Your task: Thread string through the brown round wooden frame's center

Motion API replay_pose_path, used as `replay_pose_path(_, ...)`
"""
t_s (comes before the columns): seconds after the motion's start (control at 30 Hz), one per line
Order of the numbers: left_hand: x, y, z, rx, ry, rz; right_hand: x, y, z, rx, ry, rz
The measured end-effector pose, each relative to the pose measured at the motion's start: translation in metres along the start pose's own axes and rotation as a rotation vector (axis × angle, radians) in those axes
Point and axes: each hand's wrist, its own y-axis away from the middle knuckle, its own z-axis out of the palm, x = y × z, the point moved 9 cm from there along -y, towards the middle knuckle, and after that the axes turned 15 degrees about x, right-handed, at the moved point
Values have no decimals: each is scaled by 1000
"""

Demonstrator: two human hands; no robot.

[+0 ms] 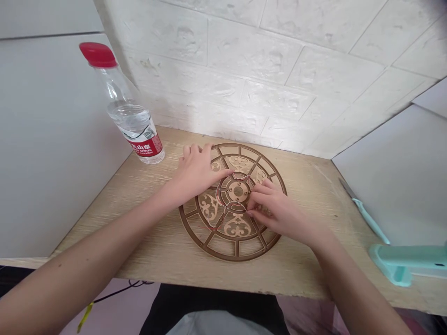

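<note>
A round brown openwork wheel (pixel 237 255) with scroll ornaments and a central hub lies flat on the wooden tabletop. Thin red and white wire (pixel 223 215) loops around its inner ring and across the lower-left spokes. My left hand (pixel 197 171) rests over the wheel's upper-left side, fingers spread at the outer rim and thumb stretched to the inner ring, touching near the wire. Just right of the hub, my right hand (pixel 270 204) has its fingertips pinched together on the wire. The fingers partly hide the ornaments there.
At the back left stands a water bottle (pixel 134 123) with a red cap. A knife with a teal handle (pixel 370 219) leans by the right-hand panel, near a teal plastic object (pixel 401 260). A white brick-patterned wall (pixel 237 70) closes off the back.
</note>
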Motion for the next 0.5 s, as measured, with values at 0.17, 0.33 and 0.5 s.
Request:
replay_pose_path(0.17,0,0,0,-12,9,-7,-4,0,0,-26,-17,-6)
replay_pose_path(0.33,1,1,0,-9,16,0,-9,-2,1,-36,-49,-25)
replay_pose_path(0.5,1,1,1,-17,1,0,-9,-3,5,-26,-69,-20)
